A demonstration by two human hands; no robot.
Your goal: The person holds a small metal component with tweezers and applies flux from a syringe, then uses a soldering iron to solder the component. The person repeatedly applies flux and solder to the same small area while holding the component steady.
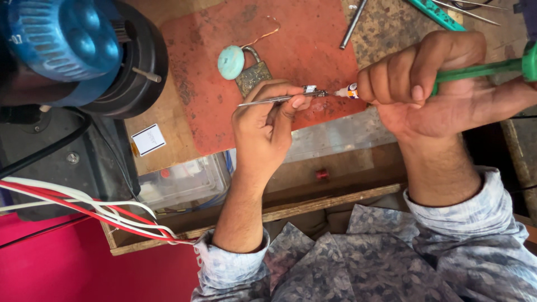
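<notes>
- Head view: the left hand (pixel 268 120) sits just below the picture's centre, fingers pressed together and pinching a pair of thin silver metal tweezers (pixel 274 99) that lie almost level, tips pointing toward 3 o'clock.
- The tweezer tips grip a small silvery metal component (pixel 309 89), held just above the worn red rubber mat (pixel 224 33) on the tabletop (pixel 386 25).
- The right hand (pixel 430 84), at 2 o'clock from the left hand, is curled shut around a green-handled soldering iron (pixel 481 70); the handle runs out toward 3 o'clock, and the pale tip with an orange band (pixel 348 91) points toward 9 o'clock and meets the component.
- A tarnished brass padlock (pixel 253 75) lies on the mat at 11 o'clock from the left hand, touching a round pale-green disc (pixel 231 61) at its 9 o'clock side; a thin copper wire (pixel 263 36) curls away from the padlock's shackle toward 1 o'clock.
- A slim grey metal rod (pixel 352 23) lies at 12 o'clock, beyond the mat's edge.
- A large blue and black round machine (pixel 78 50) fills the 10 o'clock corner.
- A small white square card (pixel 148 139) lies on the tabletop at 9 o'clock from the left hand, with a clear plastic box (pixel 179 182) at its 5 o'clock.
- Red and white cables (pixel 84 210) cross at 8 o'clock.
- A small red spool (pixel 322 175) sits at 5 o'clock from the left hand.
</notes>
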